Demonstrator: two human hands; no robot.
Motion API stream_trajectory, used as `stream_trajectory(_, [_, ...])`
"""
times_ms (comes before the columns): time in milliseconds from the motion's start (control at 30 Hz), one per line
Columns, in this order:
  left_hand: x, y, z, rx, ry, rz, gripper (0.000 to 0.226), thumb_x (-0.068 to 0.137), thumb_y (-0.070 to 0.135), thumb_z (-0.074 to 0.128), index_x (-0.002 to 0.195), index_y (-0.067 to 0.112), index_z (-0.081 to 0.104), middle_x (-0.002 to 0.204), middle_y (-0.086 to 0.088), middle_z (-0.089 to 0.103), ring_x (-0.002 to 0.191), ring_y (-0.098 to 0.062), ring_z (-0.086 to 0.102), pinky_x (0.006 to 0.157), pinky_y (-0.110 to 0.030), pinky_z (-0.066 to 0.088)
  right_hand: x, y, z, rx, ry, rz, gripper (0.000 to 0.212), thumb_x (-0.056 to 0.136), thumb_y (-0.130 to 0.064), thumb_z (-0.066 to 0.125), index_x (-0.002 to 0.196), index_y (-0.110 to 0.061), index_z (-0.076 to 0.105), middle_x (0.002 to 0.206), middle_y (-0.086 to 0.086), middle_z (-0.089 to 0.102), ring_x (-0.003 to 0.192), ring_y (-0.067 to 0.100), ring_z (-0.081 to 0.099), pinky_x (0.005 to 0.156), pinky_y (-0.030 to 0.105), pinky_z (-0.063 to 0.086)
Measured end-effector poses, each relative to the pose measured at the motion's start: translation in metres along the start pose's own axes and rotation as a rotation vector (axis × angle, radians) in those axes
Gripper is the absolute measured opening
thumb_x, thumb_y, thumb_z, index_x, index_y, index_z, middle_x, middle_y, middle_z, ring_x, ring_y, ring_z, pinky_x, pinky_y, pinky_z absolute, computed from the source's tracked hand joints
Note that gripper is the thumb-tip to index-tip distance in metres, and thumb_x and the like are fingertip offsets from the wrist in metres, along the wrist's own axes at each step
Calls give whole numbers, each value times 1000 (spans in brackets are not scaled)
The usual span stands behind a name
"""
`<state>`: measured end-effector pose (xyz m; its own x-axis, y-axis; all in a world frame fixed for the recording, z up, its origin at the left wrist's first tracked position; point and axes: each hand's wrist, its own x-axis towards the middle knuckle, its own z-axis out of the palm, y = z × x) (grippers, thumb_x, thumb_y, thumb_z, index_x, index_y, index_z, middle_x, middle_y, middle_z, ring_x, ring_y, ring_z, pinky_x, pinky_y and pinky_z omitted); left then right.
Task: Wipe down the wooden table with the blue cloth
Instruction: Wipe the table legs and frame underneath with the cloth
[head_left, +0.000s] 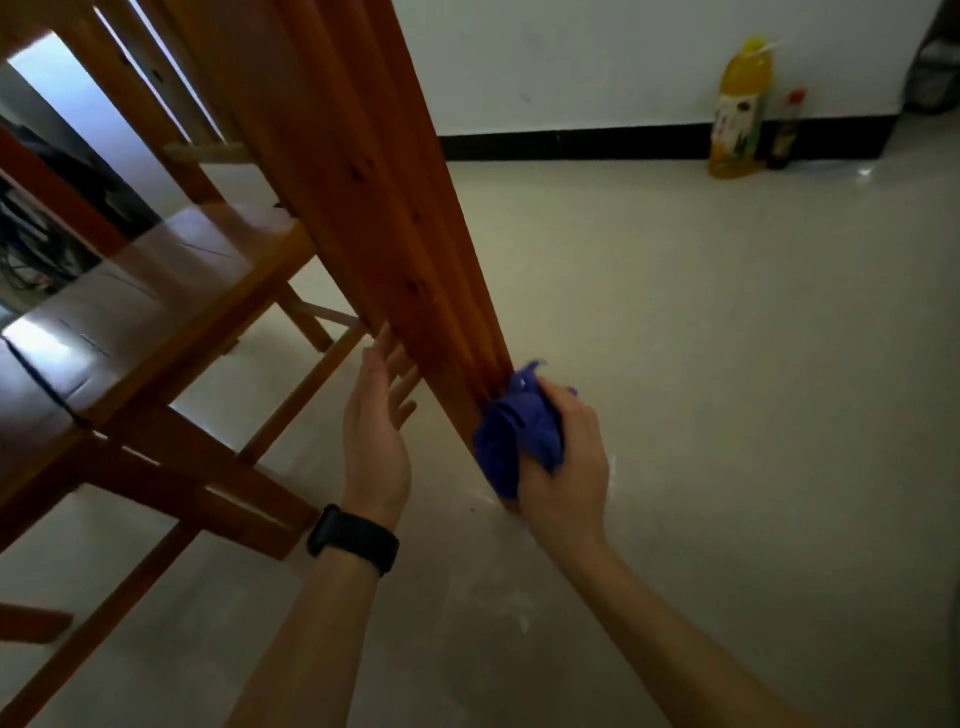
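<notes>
A leg of the wooden table (363, 197) runs from the top of the view down to the floor near the middle. My right hand (569, 462) grips the bunched blue cloth (514, 434) and presses it against the lower right side of that leg, just above the floor. My left hand (376, 431), with a black band on the wrist, rests flat with spread fingers against the leg's left side, a little higher than the cloth.
A wooden chair (171, 291) stands close on the left, its rungs low above the floor. A yellow bottle (740, 109) and a smaller dark bottle (784, 130) stand against the white wall at the back right. Pale floor (727, 364) spreads to the right.
</notes>
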<state>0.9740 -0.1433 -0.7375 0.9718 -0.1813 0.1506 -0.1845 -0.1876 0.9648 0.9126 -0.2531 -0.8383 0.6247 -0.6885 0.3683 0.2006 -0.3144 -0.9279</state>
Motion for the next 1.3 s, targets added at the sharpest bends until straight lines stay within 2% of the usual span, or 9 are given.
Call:
stream_trajectory(200, [-2,2,-15,-26,-173,-20,52,92,67,26,140,54,38,138,25,52,127,0,50,109,-43,35,-18,-22,46,-180,-115,114,68,93,-14,58,150,-28,24,152,-2,28,134,13,35,111,22,30])
stream_trajectory(267, [-5,-5,-18,-8,-199,-75,47,93,69,30,137,56,40,139,26,50,130,-4,48,108,-45,36,-38,-1,36,196,-125,601,38,100,-17,51,137,-15,46,127,10,57,104,19,63,87,35,56])
stream_trajectory(367, [-26,-37,-14,178,-254,-302,62,85,72,41,141,48,35,144,15,43,134,-14,43,107,-45,37,-56,14,13,493,-302,947,29,102,-13,39,92,12,50,67,19,57,50,36,51,43,54,43])
stream_trajectory(567, [-77,-102,-7,148,-414,-386,41,89,52,62,128,43,51,128,11,60,108,-8,61,97,-39,53,-53,-4,-12,698,-417,1240,38,84,-14,58,122,-9,60,114,18,69,110,36,64,99,53,49])
stream_trajectory(800, [-30,-50,-46,230,-29,-154,29,96,14,56,102,42,55,112,14,60,102,-6,58,96,-34,49,24,-58,-45,352,-567,871,46,68,-33,70,111,-17,70,117,5,70,110,27,64,94,43,49])
stream_trajectory(933, [-3,26,-31,103,343,302,42,93,5,57,129,27,52,140,0,47,117,-2,50,92,-7,41,70,-87,-36,275,-401,554,49,90,-43,51,136,-25,50,135,-4,56,126,19,51,107,45,40])
stream_trajectory(1033, [-2,42,10,300,282,585,53,92,15,53,143,24,42,152,-3,37,134,-18,42,105,-19,37,85,-110,-18,286,-437,448,60,88,-55,47,143,-32,43,141,-10,50,130,12,46,109,43,36])
stream_trajectory(1200, [-35,-66,33,453,67,93,39,102,45,29,140,54,31,145,10,43,128,-30,50,102,-27,42,71,-108,4,323,-510,419,43,102,-47,33,145,-45,35,144,-16,46,135,11,40,110,47,33])
stream_trajectory(1300, [-61,-117,10,329,-292,-379,54,99,13,46,133,54,40,137,1,55,118,-22,56,98,-28,48,61,-92,-4,290,-514,495,46,101,-50,33,147,-44,32,148,-17,41,138,10,35,109,44,31])
